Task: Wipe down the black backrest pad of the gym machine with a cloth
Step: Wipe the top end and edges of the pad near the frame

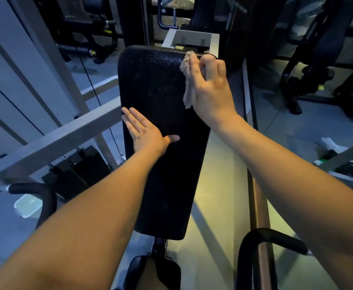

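The pad (163,143) was seen running down the centre of the frame. The left hand (148,132) was laid flat on its left edge, fingers straight, likely so that the pad was steadied against the push of wiping. The cloth (189,80) was bunched and gripped in the right hand (211,86), fingers curled round it, at the pad's upper right corner (a sensible start for a top-down pass, it was judged). The cloth was shown on the hand's left side, seemingly pressed against the pad.

Gym: weight stack (73,170), exercise machines (92,28).
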`<action>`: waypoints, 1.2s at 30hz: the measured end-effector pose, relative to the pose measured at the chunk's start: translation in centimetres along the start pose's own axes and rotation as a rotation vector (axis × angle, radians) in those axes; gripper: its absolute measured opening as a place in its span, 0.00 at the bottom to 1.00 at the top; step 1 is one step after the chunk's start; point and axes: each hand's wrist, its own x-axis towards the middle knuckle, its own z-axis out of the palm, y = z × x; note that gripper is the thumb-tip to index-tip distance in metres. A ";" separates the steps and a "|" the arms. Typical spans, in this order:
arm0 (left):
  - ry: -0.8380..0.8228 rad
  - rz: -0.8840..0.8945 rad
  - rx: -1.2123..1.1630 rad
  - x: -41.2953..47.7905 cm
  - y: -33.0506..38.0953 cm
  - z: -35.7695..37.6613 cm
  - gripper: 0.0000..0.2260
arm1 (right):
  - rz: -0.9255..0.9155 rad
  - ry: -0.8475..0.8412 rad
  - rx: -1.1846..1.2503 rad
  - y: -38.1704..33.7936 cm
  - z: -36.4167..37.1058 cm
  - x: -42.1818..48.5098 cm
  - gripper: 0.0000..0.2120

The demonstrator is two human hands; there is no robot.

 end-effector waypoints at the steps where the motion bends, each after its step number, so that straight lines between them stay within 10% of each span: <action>1: 0.004 -0.002 0.004 0.1 0.0 0.0 0.70 | -0.019 -0.006 -0.029 0.1 0.4 -0.5 0.26; 21: 0.032 0.008 -0.025 0.2 -0.5 0.5 0.70 | -0.216 0.119 -0.084 1.3 1.9 -0.4 0.23; 28: 0.039 0.007 -0.010 0.4 -0.6 0.6 0.70 | -0.674 -0.102 0.025 1.2 2.5 -7.0 0.16; 36: 0.012 0.022 -0.012 0.1 -0.6 0.3 0.70 | -0.275 0.051 -0.029 0.9 1.8 -2.3 0.19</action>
